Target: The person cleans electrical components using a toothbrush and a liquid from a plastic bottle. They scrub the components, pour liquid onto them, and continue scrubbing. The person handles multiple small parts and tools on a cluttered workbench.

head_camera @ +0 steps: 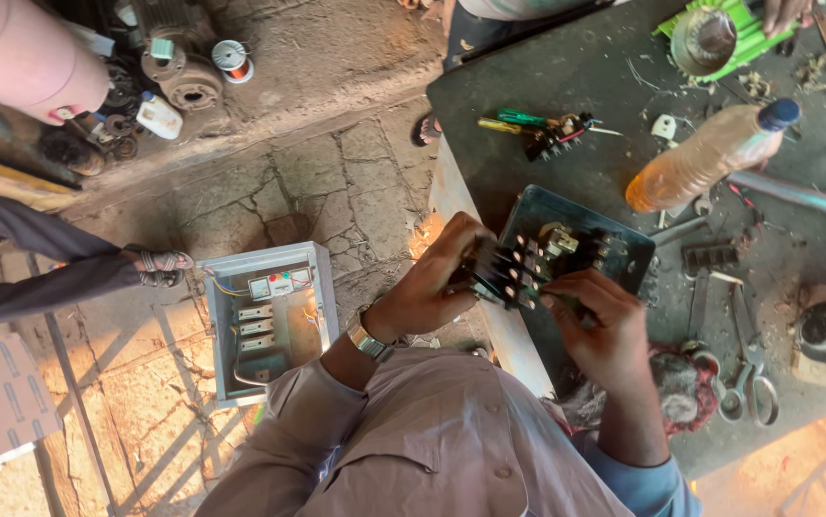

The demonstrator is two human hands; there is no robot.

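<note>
Black plastic and brass terminals make up the small electrical component (504,273) that the person holds at the near edge of the dark workbench (566,77). The left hand (437,282) is wrapped around its left end, fingers curled over the top and closed on it, with a metal wristwatch (367,337) on that wrist. The right hand (600,330) comes in from the other side, its fingertips pinched together against the component's right end; whether a slim tool sits between those fingers I cannot tell. Just behind the component lies a dark metal mounting plate (614,251) with more fittings on it. Farther back on the bench, a plastic bottle (710,151) of orange-brown liquid lies on its side, and near the left edge of the bench rest green and yellow-handled hand tools (518,122). A pair of scissors (750,378) lies to the right of the right hand, beside a reddish rag (686,388). Down on the cracked stone floor, left of the bench, stands an open grey switch box (269,321) with wiring inside. At the far end of the bench another person's hand (784,13) rests by a green object holding a metal bowl-shaped part (705,38).
</note>
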